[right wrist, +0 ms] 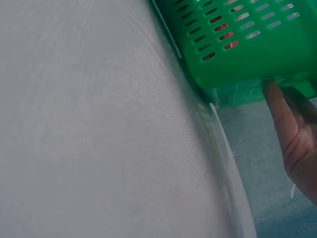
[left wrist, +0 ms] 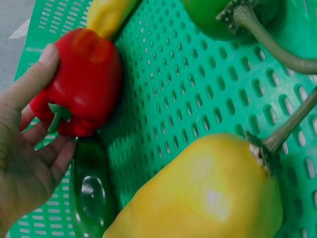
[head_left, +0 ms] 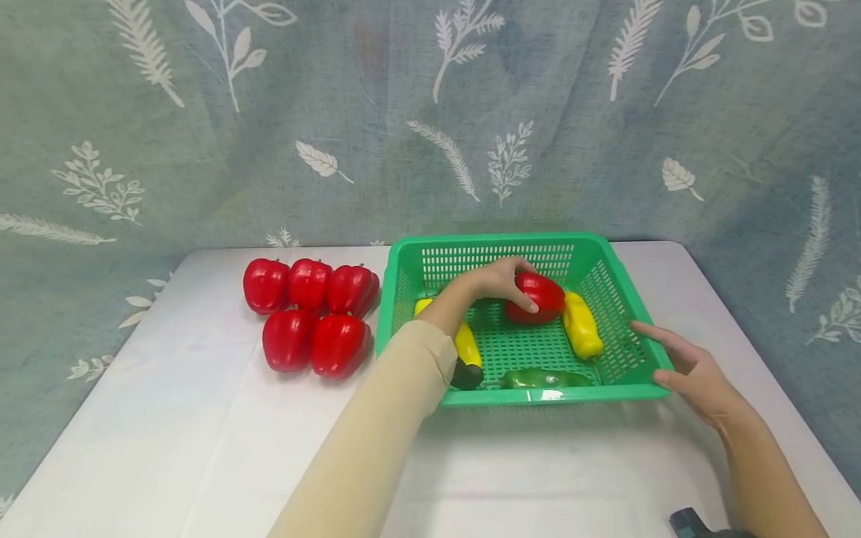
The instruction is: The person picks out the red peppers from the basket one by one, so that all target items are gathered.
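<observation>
A red bell pepper [head_left: 540,297] is in my left hand [head_left: 501,281], inside the green basket [head_left: 518,396]. In the left wrist view, the thumb lies on one side of the pepper and the fingers pass behind it, with its green stem showing. My right hand [head_left: 696,377] touches the basket's right rim, its fingers fairly straight; the right wrist view shows a fingertip against that rim. Beside the held pepper lies a yellow pepper [head_left: 581,326]. A long green pepper [head_left: 548,379] lies along the near wall. My left arm partly covers a yellow vegetable [head_left: 467,345] and a dark green one [head_left: 467,374].
Left of the basket, several red bell peppers [head_left: 289,340] stand in two rows on the white-covered table [head_left: 222,448]. A patterned grey-green cloth [head_left: 377,149] hangs behind. A dark object [head_left: 693,523] lies at the near right edge by the right forearm.
</observation>
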A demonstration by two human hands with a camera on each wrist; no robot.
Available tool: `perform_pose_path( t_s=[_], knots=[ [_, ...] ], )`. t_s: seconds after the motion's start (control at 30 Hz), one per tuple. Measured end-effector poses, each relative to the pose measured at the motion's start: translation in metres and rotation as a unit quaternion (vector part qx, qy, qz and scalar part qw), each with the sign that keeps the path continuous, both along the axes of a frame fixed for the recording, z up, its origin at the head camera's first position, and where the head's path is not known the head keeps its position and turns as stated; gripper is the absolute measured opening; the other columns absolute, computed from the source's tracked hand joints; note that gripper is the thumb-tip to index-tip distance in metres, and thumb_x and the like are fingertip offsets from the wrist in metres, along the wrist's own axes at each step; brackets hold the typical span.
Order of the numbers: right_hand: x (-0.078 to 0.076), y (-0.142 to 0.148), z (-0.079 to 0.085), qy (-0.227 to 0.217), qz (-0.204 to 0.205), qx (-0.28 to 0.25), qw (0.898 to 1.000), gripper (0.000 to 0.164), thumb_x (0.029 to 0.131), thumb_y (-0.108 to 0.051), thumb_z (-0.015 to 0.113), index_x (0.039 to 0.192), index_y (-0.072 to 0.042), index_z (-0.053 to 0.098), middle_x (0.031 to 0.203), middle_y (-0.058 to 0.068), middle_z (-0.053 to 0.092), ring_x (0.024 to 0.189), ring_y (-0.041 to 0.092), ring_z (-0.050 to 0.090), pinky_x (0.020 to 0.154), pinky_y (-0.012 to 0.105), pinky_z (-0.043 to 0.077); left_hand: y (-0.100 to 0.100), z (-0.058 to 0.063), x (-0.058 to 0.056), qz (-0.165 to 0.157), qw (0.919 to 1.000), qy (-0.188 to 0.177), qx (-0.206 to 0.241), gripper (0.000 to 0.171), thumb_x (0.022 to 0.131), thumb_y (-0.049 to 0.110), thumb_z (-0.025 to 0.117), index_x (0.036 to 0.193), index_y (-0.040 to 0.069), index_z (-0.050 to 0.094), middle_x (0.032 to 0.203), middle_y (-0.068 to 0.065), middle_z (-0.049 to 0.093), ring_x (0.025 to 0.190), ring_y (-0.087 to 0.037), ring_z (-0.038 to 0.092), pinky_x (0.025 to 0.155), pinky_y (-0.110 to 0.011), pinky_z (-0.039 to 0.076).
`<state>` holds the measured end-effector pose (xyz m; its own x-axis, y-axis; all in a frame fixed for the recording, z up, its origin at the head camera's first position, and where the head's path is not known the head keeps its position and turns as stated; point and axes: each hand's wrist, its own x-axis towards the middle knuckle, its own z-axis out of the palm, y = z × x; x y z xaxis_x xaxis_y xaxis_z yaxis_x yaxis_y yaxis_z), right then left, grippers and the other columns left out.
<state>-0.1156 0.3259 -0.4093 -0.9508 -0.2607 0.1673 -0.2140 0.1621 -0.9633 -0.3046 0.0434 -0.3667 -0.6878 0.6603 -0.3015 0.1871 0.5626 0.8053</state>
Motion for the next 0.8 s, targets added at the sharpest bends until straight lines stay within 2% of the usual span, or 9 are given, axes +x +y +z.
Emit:
perform_pose_path(
  t_s=[0.17,0.43,0.57,0.67,0.8],
  knots=[
    [0.000,0.000,0.001,-0.002,0.001,0.001,1.000,0.058,0.091,0.000,0.056,0.145,-0.009,0.037,0.142,-0.020,0.039,0.122,-0.007,0.039,0.089,0.009,0.042,-0.005,-0.002,0.000,-0.002,0.9996,-0.022,0.019,0.062,0.075,0.014,0.078,0.130,0.014,0.049,0.127,-0.004,0.050,0.111,-0.020,0.048,0.081,-0.029,0.052],
    [0.000,0.000,0.000,-0.006,0.002,-0.014,1.000,0.060,0.090,0.001,0.057,0.146,-0.010,0.036,0.142,-0.020,0.039,0.122,-0.008,0.039,0.090,0.010,0.042,-0.007,-0.005,0.002,-0.073,0.9941,-0.078,0.015,0.068,0.080,0.015,0.070,0.142,0.023,0.042,0.138,-0.002,0.044,0.120,-0.021,0.043,0.093,-0.033,0.047],
    [0.001,0.002,0.000,-0.003,0.008,-0.018,1.000,0.060,0.090,0.000,0.058,0.145,-0.009,0.037,0.141,-0.020,0.041,0.121,-0.007,0.042,0.088,0.011,0.044,-0.005,-0.009,0.004,-0.086,0.9916,-0.093,0.025,0.062,0.085,0.023,0.067,0.142,0.023,0.042,0.137,-0.001,0.046,0.119,-0.018,0.044,0.095,-0.033,0.046],
    [0.002,0.003,0.000,-0.001,0.008,-0.019,1.000,0.060,0.089,-0.001,0.059,0.145,-0.009,0.038,0.140,-0.021,0.042,0.119,-0.006,0.044,0.087,0.011,0.045,-0.003,-0.011,0.004,-0.069,0.9933,-0.086,0.035,0.060,0.085,0.027,0.068,0.140,0.020,0.045,0.135,-0.001,0.048,0.117,-0.018,0.046,0.095,-0.033,0.046],
    [0.002,0.003,-0.001,0.000,0.011,-0.024,1.000,0.060,0.089,0.001,0.059,0.144,-0.008,0.038,0.140,-0.020,0.042,0.119,-0.005,0.045,0.088,0.012,0.046,-0.004,-0.011,0.004,-0.018,0.9970,-0.066,0.036,0.059,0.082,0.027,0.073,0.134,0.014,0.049,0.130,-0.002,0.051,0.114,-0.018,0.048,0.093,-0.033,0.047]
  ],
)
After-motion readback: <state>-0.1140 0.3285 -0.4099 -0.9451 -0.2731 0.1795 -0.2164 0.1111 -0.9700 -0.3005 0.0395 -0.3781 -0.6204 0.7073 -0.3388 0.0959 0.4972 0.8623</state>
